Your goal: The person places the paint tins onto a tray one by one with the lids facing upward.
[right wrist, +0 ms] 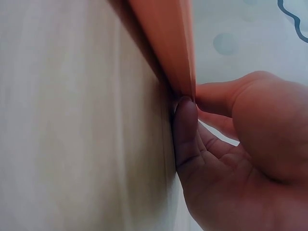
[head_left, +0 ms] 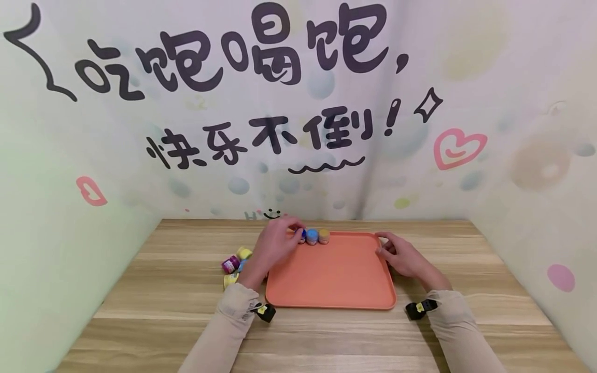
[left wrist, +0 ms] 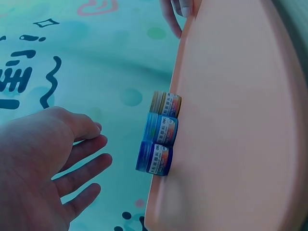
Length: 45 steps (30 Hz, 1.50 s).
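Three small paint jars stand side by side along the far edge of an orange tray (head_left: pixel 336 274): a dark blue jar (left wrist: pixel 154 158), a light blue jar (head_left: pixel 312 237) and an ochre jar (head_left: pixel 324 237). Close by the dark blue one is my left hand (head_left: pixel 279 241), which overlaps it in the head view. The left wrist view shows this hand (left wrist: pixel 43 168) with fingers spread apart and nothing in them, beside the row. At the tray's far right corner, my right hand (head_left: pixel 406 256) pinches the rim between thumb and fingers, as the right wrist view shows up close.
More jars lie in a loose group left of the tray, among them a purple jar (head_left: pixel 230 264) and a yellow jar (head_left: pixel 230 281), partly hidden by my left forearm. Behind the wooden table (head_left: pixel 345 342) hangs a printed backdrop (head_left: pixel 280 181) with large lettering.
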{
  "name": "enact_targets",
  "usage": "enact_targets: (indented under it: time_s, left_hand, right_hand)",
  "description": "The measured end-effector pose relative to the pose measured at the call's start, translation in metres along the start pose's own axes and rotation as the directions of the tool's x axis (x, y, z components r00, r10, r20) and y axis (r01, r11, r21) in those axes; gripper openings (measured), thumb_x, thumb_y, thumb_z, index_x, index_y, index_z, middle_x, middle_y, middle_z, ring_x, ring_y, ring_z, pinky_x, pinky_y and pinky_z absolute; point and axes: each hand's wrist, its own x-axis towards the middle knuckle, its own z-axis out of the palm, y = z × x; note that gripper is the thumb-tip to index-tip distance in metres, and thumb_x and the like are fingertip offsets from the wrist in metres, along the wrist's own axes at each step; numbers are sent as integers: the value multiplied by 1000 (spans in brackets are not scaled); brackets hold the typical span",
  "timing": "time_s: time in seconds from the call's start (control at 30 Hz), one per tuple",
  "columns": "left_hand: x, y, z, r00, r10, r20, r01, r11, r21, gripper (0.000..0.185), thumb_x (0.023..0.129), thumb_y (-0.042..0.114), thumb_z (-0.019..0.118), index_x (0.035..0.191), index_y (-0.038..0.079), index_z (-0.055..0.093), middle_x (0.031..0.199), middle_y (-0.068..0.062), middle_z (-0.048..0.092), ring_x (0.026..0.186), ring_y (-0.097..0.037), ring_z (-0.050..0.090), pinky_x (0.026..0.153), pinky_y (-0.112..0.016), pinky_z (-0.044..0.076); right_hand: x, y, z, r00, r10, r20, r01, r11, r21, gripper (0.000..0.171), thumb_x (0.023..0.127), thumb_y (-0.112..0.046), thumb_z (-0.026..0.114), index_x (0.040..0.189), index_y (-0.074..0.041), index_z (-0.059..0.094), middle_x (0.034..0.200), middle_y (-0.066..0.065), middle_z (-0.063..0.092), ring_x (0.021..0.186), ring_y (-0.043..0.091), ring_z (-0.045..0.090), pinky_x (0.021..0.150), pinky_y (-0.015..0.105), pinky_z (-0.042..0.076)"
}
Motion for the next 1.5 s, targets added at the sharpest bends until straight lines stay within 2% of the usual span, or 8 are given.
enact_targets:
  time_s: [0.27, 0.47, 0.67, 0.83, 0.97, 1.13, 1.3, 1.5]
  left_hand:
    - [-5, -3, -8, 1000, -2, -5, 2, 1000, -14, 11, 102, 13, 75, 109, 13, 83, 105, -1, 80, 98, -19, 77, 87, -39, 65]
    - [-8, -5, -18, 1000, -17, -7, 17, 999, -34, 13, 103, 14, 73, 112, 10, 82, 108, -3, 81, 103, -22, 78, 92, -44, 65]
    - [-14, -8, -26, 997, -79, 16, 80, 996, -40, 15, 103, 15, 73, 115, 16, 82, 128, -4, 80, 102, -19, 77, 89, -42, 64]
    - [-19, -13, -33, 993, -113, 34, 114, 993, -16, 15, 104, 18, 71, 115, 17, 82, 115, -1, 82, 104, -22, 76, 82, -40, 63]
    - [-22, -19, -37, 994, -104, 39, 105, 994, -9, 16, 104, 17, 71, 116, 14, 82, 109, -2, 82, 104, -24, 77, 89, -44, 64]
    - [-26, -26, -43, 995, -80, 54, 81, 997, -8, 11, 104, 15, 71, 110, 16, 81, 107, -2, 81, 98, -21, 77, 87, -45, 66]
    - [-32, -33, -47, 993, -70, 98, 71, 997, -9, 11, 104, 15, 71, 109, 18, 80, 106, -1, 81, 97, -17, 75, 85, -42, 65]
    - [-39, -38, -54, 980, -87, 180, 87, 996, 8, 14, 104, 16, 72, 114, 12, 81, 105, -1, 80, 99, -20, 75, 88, -45, 63]
  right_hand:
    - [-1, 0, -1, 1000, -1, 5, 1, 1000, -4, 51, 111, -18, 62, 156, 3, 48, 111, 16, 72, 93, 19, 68, 80, 34, 57]
    - [-2, -1, -1, 1000, -8, 7, 8, 1000, -5, 51, 111, -18, 62, 155, 3, 48, 110, 16, 72, 92, 19, 67, 80, 36, 56]
    - [-3, -3, -1, 1000, -5, 13, 5, 1000, -10, 51, 112, -18, 61, 156, 4, 47, 111, 16, 72, 91, 19, 67, 78, 33, 56]
    - [-2, -3, -1, 1000, -4, 12, 5, 1000, -5, 51, 111, -16, 61, 156, 4, 47, 110, 16, 71, 91, 20, 67, 78, 34, 56]
    - [-1, -2, -1, 1000, 6, 8, -6, 1000, -12, 51, 111, -17, 61, 156, 3, 47, 110, 16, 71, 92, 19, 66, 79, 34, 56]
    - [0, -1, -1, 1000, 12, 7, -12, 1000, -23, 51, 111, -16, 60, 157, 2, 46, 112, 16, 71, 93, 19, 67, 82, 35, 56]
    - [0, -3, -1, 1000, 9, 5, -9, 1000, -17, 51, 111, -16, 61, 156, 3, 47, 111, 16, 71, 92, 19, 67, 80, 34, 56]
    - [-1, -5, -1, 1000, 8, 6, -8, 1000, -19, 51, 111, -17, 61, 156, 3, 47, 111, 16, 71, 92, 19, 66, 79, 34, 56]
